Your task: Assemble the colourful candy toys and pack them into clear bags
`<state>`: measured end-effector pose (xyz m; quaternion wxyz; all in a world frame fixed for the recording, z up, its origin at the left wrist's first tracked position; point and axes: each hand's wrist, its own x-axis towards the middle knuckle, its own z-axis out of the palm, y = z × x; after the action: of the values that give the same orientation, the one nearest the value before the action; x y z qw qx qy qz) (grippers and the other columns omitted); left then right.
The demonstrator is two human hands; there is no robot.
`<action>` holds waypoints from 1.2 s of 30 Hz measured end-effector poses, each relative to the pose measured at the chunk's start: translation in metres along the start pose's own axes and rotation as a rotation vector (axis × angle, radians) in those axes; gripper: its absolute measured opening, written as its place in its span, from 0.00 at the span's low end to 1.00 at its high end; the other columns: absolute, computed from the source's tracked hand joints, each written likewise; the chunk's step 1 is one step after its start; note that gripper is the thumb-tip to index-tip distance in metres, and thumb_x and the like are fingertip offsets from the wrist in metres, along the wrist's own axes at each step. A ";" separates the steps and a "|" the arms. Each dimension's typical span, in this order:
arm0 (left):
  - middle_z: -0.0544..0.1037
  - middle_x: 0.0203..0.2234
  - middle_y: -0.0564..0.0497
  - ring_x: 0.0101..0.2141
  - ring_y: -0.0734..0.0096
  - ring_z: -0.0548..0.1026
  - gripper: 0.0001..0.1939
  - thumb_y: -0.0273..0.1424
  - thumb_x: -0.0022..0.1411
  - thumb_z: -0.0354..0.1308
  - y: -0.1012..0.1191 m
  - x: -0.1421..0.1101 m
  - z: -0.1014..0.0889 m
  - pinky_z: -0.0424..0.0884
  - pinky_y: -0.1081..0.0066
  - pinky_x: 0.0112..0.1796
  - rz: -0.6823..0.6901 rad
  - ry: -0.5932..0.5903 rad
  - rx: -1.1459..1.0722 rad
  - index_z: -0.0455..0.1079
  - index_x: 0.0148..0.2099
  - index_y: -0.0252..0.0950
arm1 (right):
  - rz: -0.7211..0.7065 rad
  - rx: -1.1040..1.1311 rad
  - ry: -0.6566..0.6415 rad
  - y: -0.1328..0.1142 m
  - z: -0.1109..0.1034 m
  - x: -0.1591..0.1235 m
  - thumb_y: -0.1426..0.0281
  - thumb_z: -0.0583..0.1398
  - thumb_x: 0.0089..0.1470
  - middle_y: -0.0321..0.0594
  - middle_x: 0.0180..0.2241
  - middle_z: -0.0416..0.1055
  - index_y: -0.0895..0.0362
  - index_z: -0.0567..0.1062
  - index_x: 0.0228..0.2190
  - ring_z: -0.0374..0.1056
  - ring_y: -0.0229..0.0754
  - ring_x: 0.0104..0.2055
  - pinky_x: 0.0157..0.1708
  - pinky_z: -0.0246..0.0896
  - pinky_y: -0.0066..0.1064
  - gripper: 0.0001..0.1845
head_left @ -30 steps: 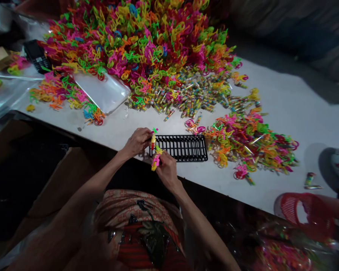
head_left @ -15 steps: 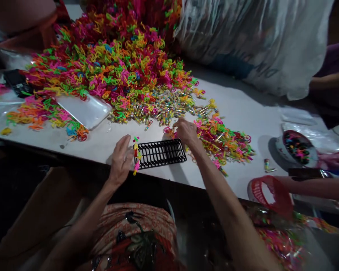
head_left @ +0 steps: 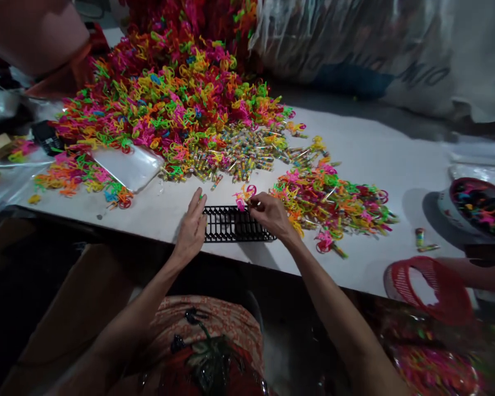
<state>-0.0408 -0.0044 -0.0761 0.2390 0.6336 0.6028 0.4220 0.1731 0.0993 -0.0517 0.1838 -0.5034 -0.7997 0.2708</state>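
Observation:
A black slatted plastic rack (head_left: 225, 231) lies near the table's front edge. My left hand (head_left: 193, 228) rests at its left end, fingers stretched out and covering that end; the colourful piece seen there before is now mostly hidden. Over the rack's right part, my right hand (head_left: 272, 217) is closed in a pinch on small colourful plastic pieces (head_left: 244, 197), pink and orange, with looped ends. Right of that hand spreads a small heap of similar looped plastic pieces (head_left: 338, 206). Behind the rack lie many little striped tubes (head_left: 247, 151).
A big mound of bright plastic pieces (head_left: 160, 104) fills the back left. A clear plastic packet (head_left: 127, 168) and a black phone (head_left: 46, 137) lie left. At right stand a bowl (head_left: 445, 203) and a red basket (head_left: 431, 286), a co-worker's arm (head_left: 487, 275) beside it. A white sack (head_left: 355, 49) stands behind.
My right hand has drawn back from the heap to the rack, bringing plastic pieces. My left hand has moved right over the rack's left end. The view has shifted slightly left.

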 end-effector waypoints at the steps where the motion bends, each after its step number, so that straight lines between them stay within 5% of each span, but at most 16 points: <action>1: 0.49 0.68 0.51 0.66 0.65 0.52 0.25 0.35 0.70 0.42 0.002 0.001 -0.002 0.55 0.58 0.63 -0.028 -0.009 -0.045 0.52 0.67 0.47 | 0.006 0.095 0.011 -0.003 0.009 -0.006 0.74 0.56 0.45 0.38 0.28 0.71 0.57 0.74 0.30 0.64 0.39 0.29 0.29 0.55 0.28 0.09; 7: 0.44 0.69 0.55 0.68 0.63 0.43 0.28 0.42 0.65 0.51 0.011 0.008 -0.009 0.45 0.61 0.65 -0.136 -0.030 -0.218 0.56 0.66 0.49 | 0.125 0.446 0.045 -0.021 0.054 -0.014 0.70 0.58 0.41 0.31 0.21 0.65 0.56 0.68 0.23 0.58 0.35 0.24 0.25 0.51 0.27 0.02; 14: 0.49 0.68 0.54 0.68 0.65 0.44 0.28 0.45 0.66 0.49 0.007 0.015 -0.008 0.45 0.60 0.65 -0.132 -0.029 -0.257 0.56 0.66 0.49 | 0.143 0.728 0.039 -0.038 0.083 0.013 0.67 0.60 0.40 0.31 0.21 0.66 0.56 0.69 0.22 0.60 0.36 0.25 0.28 0.56 0.28 0.06; 20: 0.48 0.69 0.55 0.68 0.65 0.44 0.28 0.43 0.66 0.49 0.010 0.014 -0.008 0.46 0.59 0.65 -0.170 -0.058 -0.285 0.54 0.66 0.50 | 0.108 0.753 0.159 -0.036 0.073 0.008 0.66 0.61 0.42 0.32 0.24 0.65 0.56 0.71 0.22 0.61 0.37 0.28 0.30 0.56 0.29 0.06; 25: 0.50 0.68 0.55 0.67 0.64 0.46 0.26 0.41 0.67 0.48 0.006 0.012 -0.006 0.47 0.58 0.65 -0.179 -0.046 -0.293 0.55 0.66 0.50 | 0.241 0.755 0.339 -0.031 0.065 -0.002 0.66 0.64 0.41 0.32 0.24 0.64 0.56 0.69 0.20 0.59 0.36 0.27 0.29 0.56 0.29 0.09; 30: 0.52 0.68 0.53 0.66 0.64 0.50 0.24 0.43 0.69 0.42 0.010 0.011 -0.013 0.50 0.58 0.64 -0.101 0.124 -0.240 0.55 0.66 0.50 | 0.228 0.698 0.462 -0.045 0.068 -0.007 0.64 0.61 0.48 0.31 0.22 0.63 0.55 0.70 0.23 0.59 0.36 0.25 0.28 0.57 0.29 0.09; 33: 0.66 0.61 0.48 0.62 0.62 0.62 0.24 0.44 0.65 0.52 0.026 0.023 -0.025 0.55 0.58 0.62 0.049 0.180 -0.119 0.64 0.61 0.46 | 0.044 0.558 0.496 -0.063 0.062 -0.011 0.66 0.60 0.50 0.35 0.25 0.67 0.55 0.71 0.23 0.63 0.38 0.28 0.32 0.61 0.31 0.07; 36: 0.80 0.42 0.48 0.47 0.65 0.75 0.15 0.41 0.61 0.58 0.045 0.042 -0.036 0.65 0.60 0.54 0.158 0.094 -0.146 0.76 0.47 0.42 | -0.041 0.566 0.477 -0.077 0.046 -0.014 0.67 0.61 0.50 0.37 0.29 0.69 0.54 0.74 0.26 0.65 0.40 0.32 0.35 0.63 0.32 0.04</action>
<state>-0.0487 0.0217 -0.0100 0.2219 0.6395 0.5293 0.5115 0.0989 0.0490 -0.0405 0.5024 -0.4654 -0.6378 0.3524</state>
